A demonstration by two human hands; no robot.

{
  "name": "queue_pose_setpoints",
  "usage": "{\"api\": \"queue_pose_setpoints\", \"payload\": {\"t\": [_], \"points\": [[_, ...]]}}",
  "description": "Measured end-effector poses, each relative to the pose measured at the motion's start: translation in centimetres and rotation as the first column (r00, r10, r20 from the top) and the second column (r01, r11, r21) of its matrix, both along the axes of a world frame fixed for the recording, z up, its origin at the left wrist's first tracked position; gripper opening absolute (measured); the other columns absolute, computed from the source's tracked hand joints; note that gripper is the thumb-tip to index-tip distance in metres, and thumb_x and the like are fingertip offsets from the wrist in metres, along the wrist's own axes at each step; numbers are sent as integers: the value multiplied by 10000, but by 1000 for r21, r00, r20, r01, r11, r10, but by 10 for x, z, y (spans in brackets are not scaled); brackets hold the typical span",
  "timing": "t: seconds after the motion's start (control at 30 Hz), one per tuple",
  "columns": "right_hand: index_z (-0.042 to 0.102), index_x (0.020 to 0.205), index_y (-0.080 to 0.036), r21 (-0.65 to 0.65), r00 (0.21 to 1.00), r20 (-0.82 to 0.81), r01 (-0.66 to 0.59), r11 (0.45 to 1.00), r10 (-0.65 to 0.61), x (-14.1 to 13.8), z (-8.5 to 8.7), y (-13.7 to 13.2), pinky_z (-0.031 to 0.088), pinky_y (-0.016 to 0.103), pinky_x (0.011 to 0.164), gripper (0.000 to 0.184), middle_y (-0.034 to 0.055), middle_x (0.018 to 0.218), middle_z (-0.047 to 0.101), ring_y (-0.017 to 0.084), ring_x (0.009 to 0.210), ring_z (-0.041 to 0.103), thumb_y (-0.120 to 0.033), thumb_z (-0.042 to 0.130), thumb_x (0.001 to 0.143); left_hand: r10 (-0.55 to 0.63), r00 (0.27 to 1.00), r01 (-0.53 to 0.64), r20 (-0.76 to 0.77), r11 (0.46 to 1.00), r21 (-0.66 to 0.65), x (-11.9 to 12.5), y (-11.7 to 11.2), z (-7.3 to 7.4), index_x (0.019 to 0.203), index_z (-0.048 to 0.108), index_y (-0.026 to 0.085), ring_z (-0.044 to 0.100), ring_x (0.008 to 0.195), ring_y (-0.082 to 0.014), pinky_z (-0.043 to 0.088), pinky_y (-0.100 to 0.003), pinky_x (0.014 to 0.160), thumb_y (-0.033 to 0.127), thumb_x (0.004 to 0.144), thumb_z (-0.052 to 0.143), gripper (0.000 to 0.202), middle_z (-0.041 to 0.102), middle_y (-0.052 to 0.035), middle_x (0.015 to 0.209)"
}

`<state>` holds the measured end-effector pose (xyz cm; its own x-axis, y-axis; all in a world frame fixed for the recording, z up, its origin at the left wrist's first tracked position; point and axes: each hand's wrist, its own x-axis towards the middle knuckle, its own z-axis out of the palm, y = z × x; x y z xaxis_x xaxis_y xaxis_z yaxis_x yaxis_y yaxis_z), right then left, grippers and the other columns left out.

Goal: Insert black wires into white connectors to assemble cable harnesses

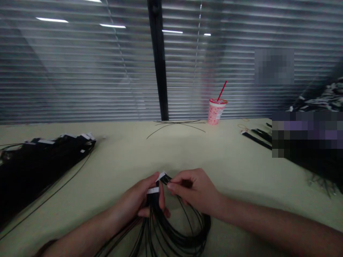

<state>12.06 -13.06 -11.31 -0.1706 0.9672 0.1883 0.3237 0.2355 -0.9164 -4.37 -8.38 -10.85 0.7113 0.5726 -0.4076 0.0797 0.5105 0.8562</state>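
Pink cup w/ red straw is standing upright at the table's far edge, in front of the blinds. Nearer the wearer than the cup & to its L, the L hand is gripping a blk cable bundle, thumb one side, fingers the other; a white band is wrapping the bundle near its top. R hand, nearer than the cup & slightly L of it, is pinching a dark end piece btwn thumb & index (exact shape hard to tell, view's a bit blurry); a white tab is showing at the piece's L end, beside the L thumb. On the wearer's side of the cup, the bundle's strands are fanning out & looping below the hands. Well L of the cup, a tagged cable pile is lying; well R, another dark pile. Just L of the cup, a few loose wires are resting.
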Motion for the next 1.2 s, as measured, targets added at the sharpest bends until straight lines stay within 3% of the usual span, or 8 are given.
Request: {"api": "queue_pose_setpoints", "payload": {"t": [0.13,0.2,0.27,0.33,0.53,0.67,0.9,1.2], "points": [[591,636,-121,157,982,185,-8,988,-21,-1,2,-8,265,163,431,237,-40,496,444,46,450,354,-201,438,799,-24,1000,24,6,1000,19,-2,2,-3,466,564,129,305,283,-54,363,-225,449,516,821,311,583,370,27,310],[593,636,-124,198,966,257,-86,977,33,1,2,-9,281,163,452,223,-34,515,482,46,456,376,-153,429,784,-10,1000,10,-11,999,49,-1,1,-1,481,562,124,262,288,-42,286,-201,376,502,823,317,565,483,-12,369],[610,666,-130,216,944,317,-165,962,91,1,0,-9,312,165,491,215,-20,579,549,51,493,427,-131,426,777,-6,999,10,-52,996,92,1,0,1,498,560,116,332,323,-54,139,-185,324,496,817,330,547,601,-76,496],[614,687,-134,207,930,351,-189,960,107,1,-2,-8,326,165,512,216,-15,614,578,54,513,453,-134,423,786,-15,996,25,-90,993,113,2,-1,3,506,559,114,402,355,-74,87,-187,330,498,815,327,545,631,-101,535],[631,723,-152,139,942,310,-180,974,130,1,-4,-5,309,157,500,246,-34,587,568,47,481,432,-120,404,811,-15,994,24,-111,997,78,2,-4,7,520,561,116,550,466,-130,139,-172,339,511,815,329,545,612,-82,511],[627,715,-144,134,943,302,-186,973,139,1,-2,-5,308,160,502,238,-33,587,564,48,483,428,-120,410,810,-19,990,31,-137,996,80,2,-5,9,521,561,111,532,438,-108,147,-164,339,499,827,317,550,621,-88,525],[599,685,-144,171,952,274,-185,968,134,1,-3,-5,292,149,477,246,-48,552,520,38,464,396,-110,395,818,-12,991,22,-137,997,70,1,-4,9,525,559,119,592,530,-157,200,-173,356,501,819,334,533,578,-55,500],[520,699,-148,207,951,243,-241,948,189,1,-6,-6,335,137,552,180,-40,631,562,37,543,465,-89,400,821,-35,971,79,-235,980,180,0,-7,2,485,568,119,592,526,-169,232,-175,353,547,803,303,596,581,-69,477]]}}
